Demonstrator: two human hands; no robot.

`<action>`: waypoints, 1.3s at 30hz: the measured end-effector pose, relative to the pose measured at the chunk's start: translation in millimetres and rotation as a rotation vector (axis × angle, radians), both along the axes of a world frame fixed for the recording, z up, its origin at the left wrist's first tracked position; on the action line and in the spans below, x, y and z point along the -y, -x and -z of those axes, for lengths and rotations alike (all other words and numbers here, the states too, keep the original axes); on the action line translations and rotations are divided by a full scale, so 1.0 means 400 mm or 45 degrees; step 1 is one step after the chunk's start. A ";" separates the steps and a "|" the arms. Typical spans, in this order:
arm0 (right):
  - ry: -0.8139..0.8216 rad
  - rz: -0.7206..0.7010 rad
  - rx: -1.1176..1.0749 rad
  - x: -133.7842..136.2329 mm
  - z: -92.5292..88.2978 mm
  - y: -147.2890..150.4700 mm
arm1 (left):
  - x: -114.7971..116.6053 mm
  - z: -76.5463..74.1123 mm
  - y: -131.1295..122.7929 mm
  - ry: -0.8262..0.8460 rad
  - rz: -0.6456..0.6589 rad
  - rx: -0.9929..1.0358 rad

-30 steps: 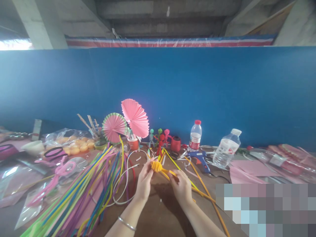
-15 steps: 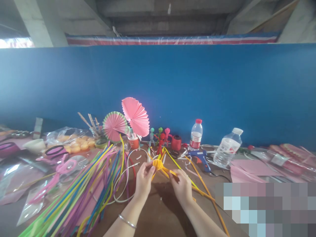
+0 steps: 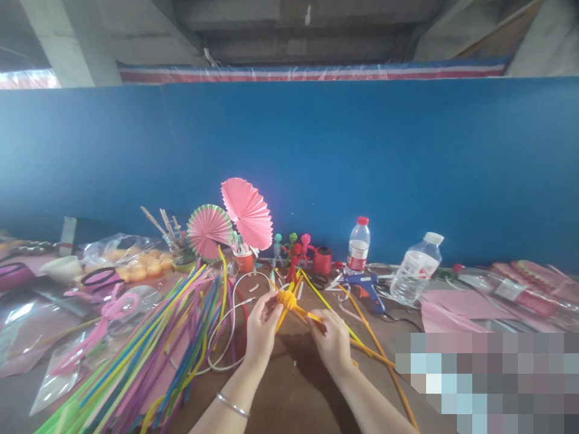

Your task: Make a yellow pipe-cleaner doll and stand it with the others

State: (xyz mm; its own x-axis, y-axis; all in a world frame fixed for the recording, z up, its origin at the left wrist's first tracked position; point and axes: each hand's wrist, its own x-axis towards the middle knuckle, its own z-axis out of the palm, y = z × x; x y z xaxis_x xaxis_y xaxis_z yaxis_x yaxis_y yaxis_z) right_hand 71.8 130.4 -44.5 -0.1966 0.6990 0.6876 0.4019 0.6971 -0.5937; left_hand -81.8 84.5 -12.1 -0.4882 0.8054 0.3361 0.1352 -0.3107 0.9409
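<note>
Blue partition (image 3: 289,150) behind brown table (image 3: 284,392). Left hand (image 3: 261,324) pinches orange coil (image 3: 286,299), likely steadying it; right hand (image 3: 332,337), fingers closed, grips orange strip (image 3: 313,316), apparently for tension.

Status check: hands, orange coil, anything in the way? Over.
Left hand pinching coil. Right hand gripping strip that runs from it. Red figure and glue gun farther back, clear of both hands.

A brown table (image 3: 284,395) is spanning the lower frame. Coloured strips (image 3: 136,355) are sprawling across its lower left, and a white cable (image 3: 221,369) is curling left of centre. An orange strip (image 3: 402,390) is running toward the lower right. Right of centre, a blue glue gun (image 3: 371,293) is lying near two standing bottles (image 3: 357,252).
</note>
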 end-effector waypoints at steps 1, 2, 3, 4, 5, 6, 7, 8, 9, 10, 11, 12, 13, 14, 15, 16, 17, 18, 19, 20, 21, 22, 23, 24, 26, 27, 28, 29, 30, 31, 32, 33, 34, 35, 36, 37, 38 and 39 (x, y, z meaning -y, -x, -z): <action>-0.007 -0.010 0.007 0.001 -0.001 0.000 | 0.002 -0.001 -0.002 -0.003 0.005 -0.008; -0.012 -0.013 0.011 0.002 -0.002 0.001 | 0.003 -0.002 -0.003 -0.006 0.008 -0.027; -0.013 -0.010 0.012 0.002 -0.002 0.001 | 0.004 -0.001 -0.004 -0.012 0.009 -0.054; -0.012 -0.004 0.013 0.002 -0.002 0.001 | 0.004 0.000 -0.004 -0.020 0.006 -0.083; -0.009 0.003 0.014 0.002 -0.002 0.002 | 0.003 0.003 -0.004 -0.032 0.004 -0.110; -0.007 0.009 0.015 0.002 -0.001 0.002 | 0.002 0.006 -0.003 -0.051 0.001 -0.134; -0.009 0.014 0.016 0.002 -0.001 0.001 | 0.000 0.010 -0.003 -0.075 0.004 -0.155; -0.013 0.015 0.016 0.002 -0.001 0.001 | -0.002 0.015 -0.002 -0.102 0.008 -0.173; -0.018 0.011 0.015 0.002 -0.001 0.001 | -0.005 0.019 -0.001 -0.125 0.015 -0.192; -0.023 0.004 0.014 0.002 -0.001 0.001 | -0.007 0.023 0.000 -0.142 0.020 -0.214; -0.026 -0.008 0.015 0.002 -0.001 0.001 | -0.009 0.027 0.001 -0.151 0.018 -0.237; -0.024 -0.023 0.019 0.002 -0.001 0.001 | -0.010 0.031 0.002 -0.150 0.006 -0.262; -0.019 -0.040 0.024 0.003 -0.002 0.002 | -0.011 0.034 0.003 -0.142 -0.008 -0.287; -0.006 -0.055 0.032 0.004 -0.002 0.003 | -0.012 0.036 0.003 -0.134 -0.026 -0.307; 0.019 -0.064 0.046 0.005 -0.003 0.004 | -0.012 0.037 0.003 -0.130 -0.043 -0.317; 0.056 -0.072 0.068 0.007 -0.005 0.005 | -0.012 0.037 0.003 -0.133 -0.055 -0.313; 0.103 -0.084 0.094 0.009 -0.007 0.005 | -0.011 0.036 0.002 -0.138 -0.058 -0.300; 0.153 -0.105 0.118 0.012 -0.010 0.006 | -0.010 0.034 0.001 -0.146 -0.061 -0.276; 0.201 -0.130 0.135 0.015 -0.014 0.006 | -0.008 0.032 0.000 -0.151 -0.066 -0.241; 0.241 -0.158 0.139 0.018 -0.017 0.007 | -0.007 0.029 -0.001 -0.150 -0.074 -0.198; 0.269 -0.188 0.135 0.021 -0.021 0.006 | -0.005 0.025 -0.002 -0.140 -0.083 -0.150; 0.290 -0.216 0.131 0.024 -0.024 0.006 | -0.004 0.022 -0.003 -0.123 -0.089 -0.097; 0.307 -0.240 0.134 0.026 -0.026 0.007 | -0.003 0.018 -0.004 -0.103 -0.085 -0.038; 0.321 -0.261 0.151 0.027 -0.028 0.007 | -0.003 0.015 -0.005 -0.088 -0.070 0.025; 0.333 -0.309 0.218 0.029 -0.028 0.010 | -0.005 0.010 -0.007 -0.075 -0.028 0.150; 0.330 -0.331 0.248 0.029 -0.027 0.012 | -0.007 0.008 -0.009 -0.072 -0.009 0.210; 0.321 -0.344 0.264 0.028 -0.025 0.014 | -0.009 0.008 -0.010 -0.062 0.009 0.270; 0.310 -0.349 0.263 0.028 -0.023 0.016 | -0.011 0.007 -0.013 -0.040 0.041 0.332; 0.300 -0.346 0.246 0.027 -0.020 0.018 | -0.012 0.008 -0.016 -0.008 0.093 0.401; 0.296 -0.335 0.219 0.026 -0.018 0.019 | -0.013 0.008 -0.019 0.029 0.163 0.472; 0.297 -0.322 0.188 0.025 -0.016 0.020 | -0.013 0.009 -0.023 0.066 0.247 0.538; 0.305 -0.312 0.163 0.024 -0.015 0.020 | -0.012 0.009 -0.027 0.096 0.332 0.591; 0.315 -0.308 0.148 0.024 -0.014 0.020 | -0.010 0.008 -0.030 0.118 0.406 0.627; 0.321 -0.308 0.141 0.025 -0.015 0.020 | -0.008 0.008 -0.032 0.130 0.461 0.643; 0.315 -0.311 0.139 0.025 -0.016 0.020 | -0.007 0.006 -0.034 0.133 0.492 0.645; 0.295 -0.314 0.137 0.025 -0.019 0.020 | -0.006 0.005 -0.035 0.123 0.504 0.641; 0.262 -0.312 0.129 0.026 -0.021 0.020 | -0.006 0.004 -0.034 0.106 0.492 0.637; 0.219 -0.303 0.114 0.026 -0.025 0.020 | -0.006 0.003 -0.032 0.089 0.462 0.634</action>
